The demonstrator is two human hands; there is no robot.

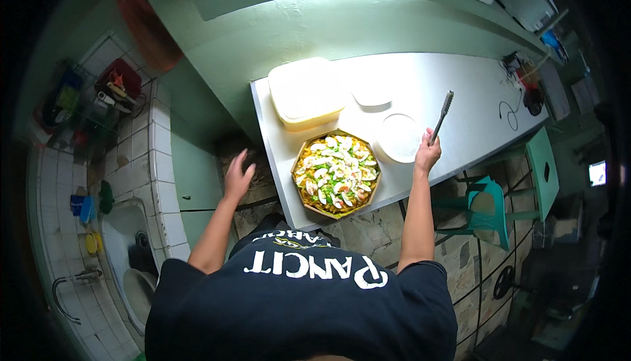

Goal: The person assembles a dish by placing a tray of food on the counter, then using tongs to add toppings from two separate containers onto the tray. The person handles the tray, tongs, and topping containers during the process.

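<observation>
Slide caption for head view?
Right hand holding dark utensil, left hand empty, octagonal tray of egg-topped food between.

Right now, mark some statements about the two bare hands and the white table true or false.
1. The right hand holds a long, dark metal utensil. True.
2. Both hands hold something. False: the left hand is empty, beyond the left edge of the white rectangular table.
3. White egg slices lie inside the octagonal gold-coloured tray. True.
4. No container stands to the tray's right. False: a round white container stands there.
</observation>
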